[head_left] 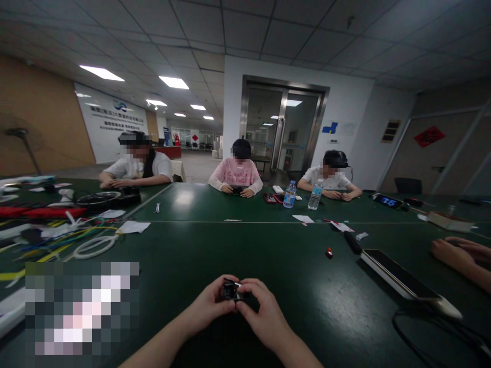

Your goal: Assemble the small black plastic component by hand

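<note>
A small black object with a shiny light part (pixel 231 290) is held between my two hands, just above the dark green table (pixel 184 327). The fingers of my left hand (pixel 213 300) are closed around its left side. On the opposite side, my right hand (pixel 261 301) pinches it with thumb and fingers. Both thumbs meet at its near edge. Fingers cover much of the object, so I cannot make out its kind.
Cables (pixel 95 248) and a red strip (pixel 42 211) clutter the left. On the right lie a tablet-like device (pixel 399 273), a small red item (pixel 329 253) and another person's hands (pixel 456 255). Two bottles (pixel 290 195) stand farther back, near three seated people.
</note>
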Action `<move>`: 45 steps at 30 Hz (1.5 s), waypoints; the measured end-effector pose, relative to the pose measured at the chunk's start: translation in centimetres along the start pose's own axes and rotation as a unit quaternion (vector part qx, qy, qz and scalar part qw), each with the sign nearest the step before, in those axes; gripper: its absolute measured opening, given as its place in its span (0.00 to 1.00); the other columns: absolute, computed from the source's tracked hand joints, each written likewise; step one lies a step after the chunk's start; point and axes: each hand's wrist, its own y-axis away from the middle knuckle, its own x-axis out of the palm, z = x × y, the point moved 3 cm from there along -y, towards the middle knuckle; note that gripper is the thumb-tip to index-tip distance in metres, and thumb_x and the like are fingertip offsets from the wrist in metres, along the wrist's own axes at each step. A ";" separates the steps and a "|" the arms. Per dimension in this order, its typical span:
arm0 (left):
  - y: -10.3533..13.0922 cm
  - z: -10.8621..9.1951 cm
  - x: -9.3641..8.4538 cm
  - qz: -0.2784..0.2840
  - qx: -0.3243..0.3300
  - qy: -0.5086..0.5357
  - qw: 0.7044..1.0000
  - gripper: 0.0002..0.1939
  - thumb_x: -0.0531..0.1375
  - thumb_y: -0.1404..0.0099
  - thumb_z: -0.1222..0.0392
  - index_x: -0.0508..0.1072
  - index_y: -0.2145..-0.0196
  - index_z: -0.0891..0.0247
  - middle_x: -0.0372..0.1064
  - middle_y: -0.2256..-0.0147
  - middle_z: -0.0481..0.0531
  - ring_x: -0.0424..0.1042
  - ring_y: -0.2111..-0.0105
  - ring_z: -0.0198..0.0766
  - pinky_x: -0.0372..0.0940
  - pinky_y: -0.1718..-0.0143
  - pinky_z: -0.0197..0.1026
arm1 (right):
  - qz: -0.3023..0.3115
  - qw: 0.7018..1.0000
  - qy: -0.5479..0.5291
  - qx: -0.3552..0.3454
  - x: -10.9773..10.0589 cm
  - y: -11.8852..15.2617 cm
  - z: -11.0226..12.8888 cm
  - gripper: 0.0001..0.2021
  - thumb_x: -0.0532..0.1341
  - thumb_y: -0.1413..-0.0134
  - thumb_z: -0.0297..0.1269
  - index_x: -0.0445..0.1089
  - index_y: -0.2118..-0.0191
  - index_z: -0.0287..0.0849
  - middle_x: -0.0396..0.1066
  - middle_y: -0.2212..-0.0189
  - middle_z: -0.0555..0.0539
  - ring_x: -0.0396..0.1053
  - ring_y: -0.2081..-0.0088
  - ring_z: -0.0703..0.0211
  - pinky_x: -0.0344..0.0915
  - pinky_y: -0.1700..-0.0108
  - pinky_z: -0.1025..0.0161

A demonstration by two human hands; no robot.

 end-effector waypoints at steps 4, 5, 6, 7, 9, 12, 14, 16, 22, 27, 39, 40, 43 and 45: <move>-0.1 0.1 0.0 0.004 -0.001 0.007 1.000 0.20 0.64 0.48 0.63 0.65 0.57 0.58 0.66 0.62 0.49 0.67 0.61 0.40 0.62 0.58 0.47 | 0.001 1.000 0.004 0.003 -0.1 0.0 0.0 0.10 0.60 0.54 0.30 0.68 0.62 0.47 0.66 0.56 0.48 0.64 0.53 0.54 0.60 0.49 0.56; -0.1 0.2 0.0 0.006 0.002 0.011 1.000 0.20 0.64 0.48 0.63 0.64 0.57 0.58 0.66 0.62 0.49 0.67 0.61 0.40 0.62 0.58 0.46 | 0.003 1.000 0.003 0.005 -0.1 0.0 0.0 0.10 0.60 0.53 0.30 0.68 0.62 0.47 0.66 0.56 0.48 0.64 0.52 0.54 0.60 0.49 0.56; -0.1 0.2 0.0 0.008 0.005 0.013 1.000 0.20 0.64 0.48 0.63 0.64 0.57 0.58 0.66 0.62 0.49 0.68 0.61 0.40 0.62 0.58 0.46 | 0.004 1.000 0.002 0.006 -0.1 0.0 0.0 0.10 0.60 0.53 0.31 0.68 0.62 0.48 0.66 0.56 0.48 0.64 0.52 0.54 0.60 0.49 0.56; -0.2 0.3 -0.1 0.010 0.006 0.014 1.000 0.20 0.64 0.47 0.63 0.64 0.57 0.58 0.66 0.62 0.49 0.68 0.61 0.40 0.62 0.58 0.46 | 0.005 1.000 0.001 0.007 -0.1 0.1 0.1 0.10 0.60 0.53 0.31 0.69 0.62 0.48 0.66 0.56 0.48 0.64 0.52 0.54 0.60 0.49 0.56; -0.2 0.5 -0.2 0.012 0.006 0.013 1.000 0.20 0.64 0.47 0.63 0.64 0.56 0.58 0.66 0.62 0.49 0.68 0.62 0.39 0.62 0.59 0.45 | 0.006 1.000 0.000 0.006 -0.1 0.1 0.0 0.10 0.60 0.53 0.32 0.69 0.62 0.48 0.66 0.56 0.48 0.64 0.52 0.54 0.60 0.49 0.56; -0.2 0.6 -0.2 0.016 0.004 0.011 1.000 0.20 0.63 0.46 0.62 0.63 0.55 0.58 0.66 0.62 0.49 0.68 0.62 0.39 0.62 0.59 0.46 | 0.006 1.000 0.007 0.003 0.0 0.0 -0.3 0.11 0.60 0.53 0.31 0.69 0.61 0.48 0.66 0.56 0.48 0.64 0.52 0.54 0.60 0.49 0.55; -0.2 0.6 -0.2 0.019 0.004 0.013 1.000 0.20 0.63 0.46 0.62 0.63 0.55 0.58 0.66 0.61 0.50 0.68 0.61 0.40 0.62 0.58 0.47 | 0.008 1.000 0.012 0.002 0.1 -0.1 -0.6 0.11 0.61 0.53 0.32 0.69 0.61 0.48 0.66 0.56 0.47 0.64 0.52 0.54 0.60 0.49 0.55; -0.2 0.6 -0.2 0.017 0.005 0.016 1.000 0.21 0.63 0.46 0.62 0.63 0.55 0.58 0.66 0.61 0.50 0.68 0.60 0.41 0.62 0.57 0.48 | 0.008 1.000 0.013 -0.003 0.1 -0.2 -0.9 0.11 0.61 0.53 0.33 0.70 0.61 0.47 0.66 0.55 0.46 0.64 0.52 0.54 0.60 0.49 0.55; -0.2 0.6 -0.3 0.007 0.004 0.012 1.000 0.22 0.64 0.48 0.63 0.63 0.56 0.57 0.66 0.61 0.49 0.68 0.60 0.41 0.62 0.58 0.47 | 0.009 1.000 0.009 -0.007 0.1 -0.1 -0.9 0.11 0.60 0.53 0.33 0.69 0.60 0.49 0.65 0.55 0.47 0.63 0.51 0.54 0.60 0.49 0.54; -0.2 0.8 -0.4 0.013 0.002 0.006 1.000 0.21 0.63 0.47 0.64 0.63 0.55 0.56 0.66 0.60 0.50 0.68 0.59 0.41 0.62 0.57 0.47 | 0.010 1.000 -0.011 -0.001 0.0 0.1 -0.3 0.10 0.60 0.52 0.32 0.69 0.61 0.49 0.64 0.55 0.48 0.63 0.51 0.54 0.60 0.49 0.55; -0.1 0.6 -0.8 -0.026 -0.009 -0.027 0.999 0.22 0.63 0.47 0.57 0.61 0.55 0.56 0.68 0.63 0.50 0.70 0.67 0.39 0.63 0.63 0.44 | -0.240 0.847 -0.427 0.206 -1.4 -0.9 -4.4 0.12 0.62 0.55 0.41 0.68 0.61 0.45 0.69 0.64 0.48 0.68 0.64 0.58 0.66 0.63 0.61; -0.1 0.7 -0.9 -0.024 -0.012 -0.030 0.999 0.23 0.63 0.47 0.56 0.61 0.55 0.56 0.68 0.63 0.50 0.70 0.66 0.40 0.63 0.63 0.44 | -0.257 0.822 -0.457 0.220 -1.5 -0.9 -4.5 0.12 0.61 0.55 0.40 0.68 0.62 0.45 0.69 0.65 0.49 0.68 0.66 0.59 0.66 0.64 0.62; -0.1 0.8 -1.1 -0.029 -0.020 -0.040 0.999 0.24 0.64 0.48 0.55 0.61 0.55 0.55 0.68 0.62 0.51 0.70 0.66 0.41 0.63 0.63 0.44 | -0.273 0.770 -0.524 0.243 -1.8 -0.8 -4.4 0.09 0.60 0.54 0.38 0.69 0.64 0.45 0.69 0.69 0.50 0.67 0.69 0.62 0.65 0.67 0.64; 0.0 0.8 -1.0 -0.030 -0.032 -0.042 0.998 0.24 0.64 0.48 0.56 0.61 0.54 0.55 0.68 0.61 0.51 0.70 0.65 0.42 0.63 0.62 0.45 | -0.272 0.749 -0.550 0.251 -1.9 -0.8 -4.2 0.08 0.60 0.54 0.37 0.69 0.65 0.44 0.69 0.69 0.50 0.67 0.70 0.63 0.65 0.68 0.65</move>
